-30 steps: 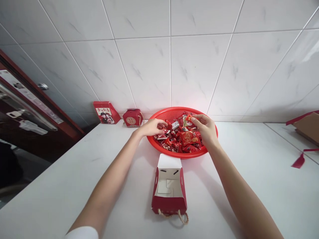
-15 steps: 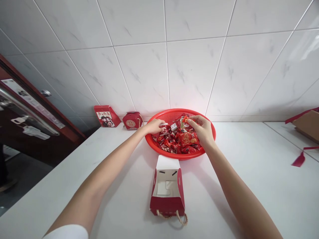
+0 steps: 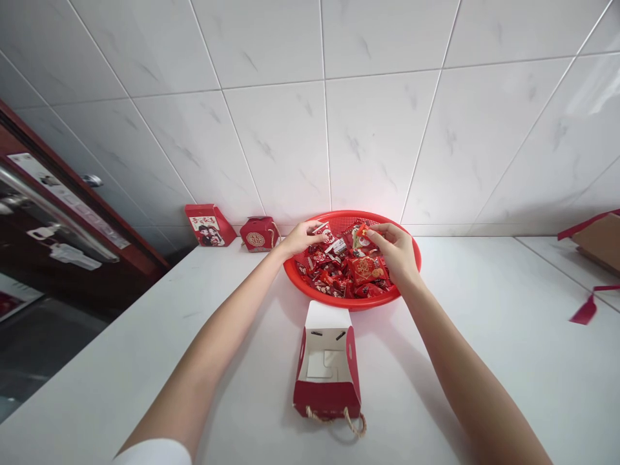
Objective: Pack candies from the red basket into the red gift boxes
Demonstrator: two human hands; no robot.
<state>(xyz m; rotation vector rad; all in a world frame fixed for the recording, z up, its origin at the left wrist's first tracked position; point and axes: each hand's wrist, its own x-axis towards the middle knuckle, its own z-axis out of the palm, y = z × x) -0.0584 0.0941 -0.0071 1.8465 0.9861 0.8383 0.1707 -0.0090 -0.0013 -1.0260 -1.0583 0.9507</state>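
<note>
A red plastic basket [image 3: 349, 304] holds a heap of red wrapped candies [image 3: 334, 274]. Over its left side, my left hand [image 3: 301, 239] is closed on a red-and-white candy packet [image 3: 322, 234]. My right hand [image 3: 398, 250] reaches over the right rim and pinches a red candy packet [image 3: 361, 237] by its edge. In front of the basket stands an open dark red gift box [image 3: 327, 395] with a white inside and rope handles; nothing lies in it. Its raised white flap [image 3: 328, 314] is close to the basket's front rim.
Against the tiled wall stand a closed red box with a printed couple [image 3: 209, 226] and a small red box with a rope handle [image 3: 258, 234]. A brown cardboard piece [image 3: 600, 244] and a red ribbon tag [image 3: 584, 311] are at right. A dark red door [image 3: 97, 226] is at left.
My left hand has lifted slightly and moved right, raising a red-and-white packet from the heap. My right hand keeps its pinch almost in place.
</note>
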